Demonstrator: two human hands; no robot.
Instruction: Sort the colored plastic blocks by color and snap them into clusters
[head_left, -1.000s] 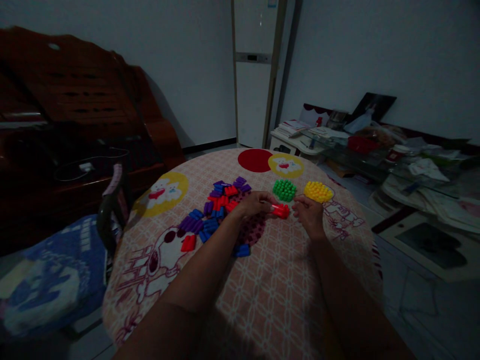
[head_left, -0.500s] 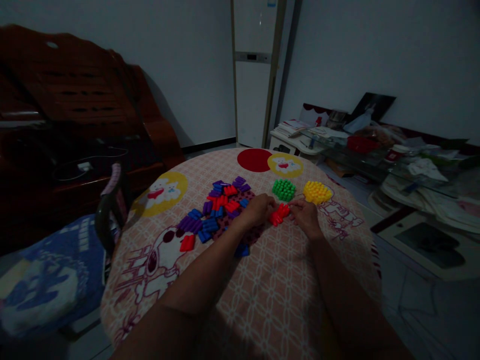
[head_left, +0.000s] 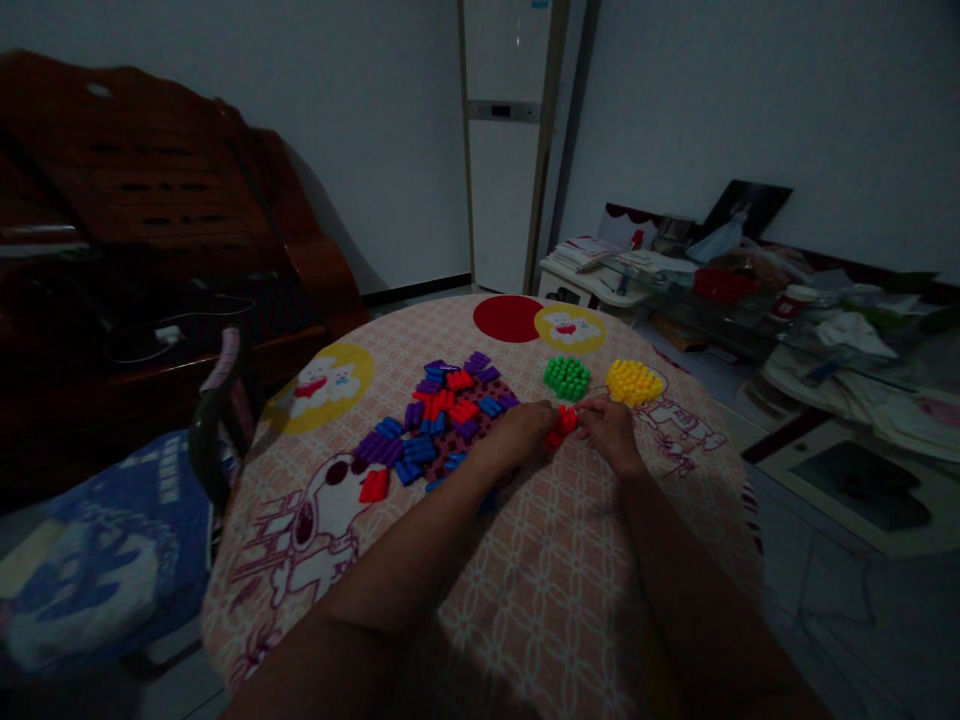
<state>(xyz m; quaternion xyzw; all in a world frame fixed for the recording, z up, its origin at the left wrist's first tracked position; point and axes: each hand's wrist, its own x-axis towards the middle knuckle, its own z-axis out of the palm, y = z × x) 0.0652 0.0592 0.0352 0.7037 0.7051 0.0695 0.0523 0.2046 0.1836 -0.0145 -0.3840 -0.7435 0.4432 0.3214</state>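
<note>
Both my hands meet over the round table's patterned cloth (head_left: 540, 600). My left hand (head_left: 521, 432) and my right hand (head_left: 611, 432) are closed from either side on a small cluster of red plastic pieces (head_left: 562, 424), pressed between the fingertips. Just left of my left hand lies a loose heap of blue, purple and red pieces (head_left: 435, 420). One red piece (head_left: 375, 485) lies apart at the heap's near left. Beyond my hands sit a joined green cluster (head_left: 567, 377) and a joined yellow cluster (head_left: 634, 381).
A dark wooden sofa (head_left: 150, 220) stands at the left, with a chair back (head_left: 217, 420) against the table's left edge. A tall white air conditioner (head_left: 502, 150) stands in the corner. A cluttered low glass table (head_left: 750, 290) lies at the right.
My hands have come together: the red pieces held by my left hand are now gripped by both hands and look more bunched. The heap and the clusters have not moved.
</note>
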